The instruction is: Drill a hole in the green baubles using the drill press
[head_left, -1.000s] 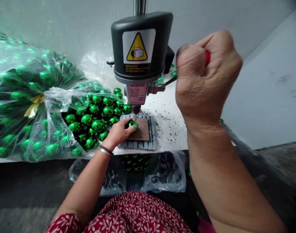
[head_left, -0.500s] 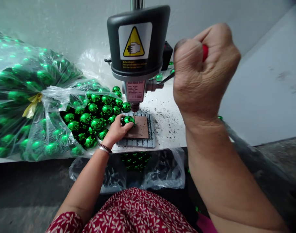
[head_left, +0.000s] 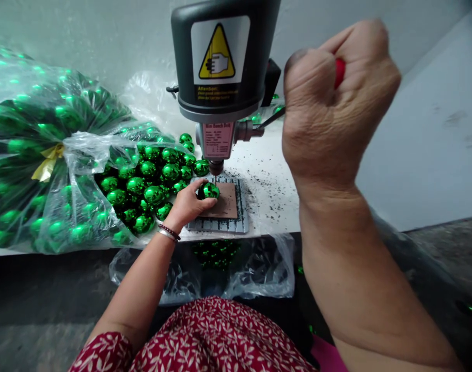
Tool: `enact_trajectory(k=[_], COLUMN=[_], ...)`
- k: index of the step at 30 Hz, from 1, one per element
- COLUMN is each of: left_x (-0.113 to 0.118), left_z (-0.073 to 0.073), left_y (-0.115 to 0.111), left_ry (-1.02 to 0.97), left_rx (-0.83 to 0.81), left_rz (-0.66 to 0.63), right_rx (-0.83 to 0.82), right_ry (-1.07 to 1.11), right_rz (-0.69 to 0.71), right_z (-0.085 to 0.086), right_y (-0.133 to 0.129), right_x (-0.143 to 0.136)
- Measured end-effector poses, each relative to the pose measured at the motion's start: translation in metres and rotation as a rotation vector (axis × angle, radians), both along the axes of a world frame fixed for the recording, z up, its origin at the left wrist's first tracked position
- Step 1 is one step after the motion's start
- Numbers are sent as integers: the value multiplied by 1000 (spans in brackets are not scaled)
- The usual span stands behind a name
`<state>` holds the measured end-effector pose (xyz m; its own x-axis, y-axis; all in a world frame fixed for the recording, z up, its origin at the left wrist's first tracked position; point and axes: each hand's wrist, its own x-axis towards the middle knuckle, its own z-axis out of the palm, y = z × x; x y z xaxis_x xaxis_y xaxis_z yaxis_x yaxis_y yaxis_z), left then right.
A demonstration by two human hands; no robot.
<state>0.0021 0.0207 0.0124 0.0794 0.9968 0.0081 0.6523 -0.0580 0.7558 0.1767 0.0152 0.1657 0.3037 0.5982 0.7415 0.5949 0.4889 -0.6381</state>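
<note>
Head: pinching 1 green ball (head_left: 210, 191) in left hand (head_left: 187, 205), beneath bench drill (head_left: 219, 101); gripping red knob (head_left: 340, 73) in right hand (head_left: 329, 121), beside drill. Likely light, slick, brittle; hold gently round sides, clear of bit (head_left: 216, 179).

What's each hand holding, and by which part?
Left hand: green ball, by its left and near sides, between thumb and fingers. Right hand: red knob of the drill lever, fist closed around it.
</note>
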Motion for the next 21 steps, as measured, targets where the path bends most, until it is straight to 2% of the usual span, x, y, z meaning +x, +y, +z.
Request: enact_trajectory(k=[5, 11, 15, 18, 21], left_x=[4, 1, -1, -2, -3], left_z=[0, -11, -17, -18, -18], left_y=[3, 2, 0, 2, 5], left_ry=[54, -151, -173, -183, -209], left_rx=[52, -17, -32, -9, -16], left_rz=[-58, -61, -8, 24, 56], right_rx=[10, 13, 28, 13, -97], right_ry=[0, 6, 14, -14, -55], right_rz=[7, -13, -13, -22, -55], right_z=[-1, -2, -2, 4, 17], right_y=[0, 0, 0, 4, 14], right_x=[0, 1, -1, 0, 1])
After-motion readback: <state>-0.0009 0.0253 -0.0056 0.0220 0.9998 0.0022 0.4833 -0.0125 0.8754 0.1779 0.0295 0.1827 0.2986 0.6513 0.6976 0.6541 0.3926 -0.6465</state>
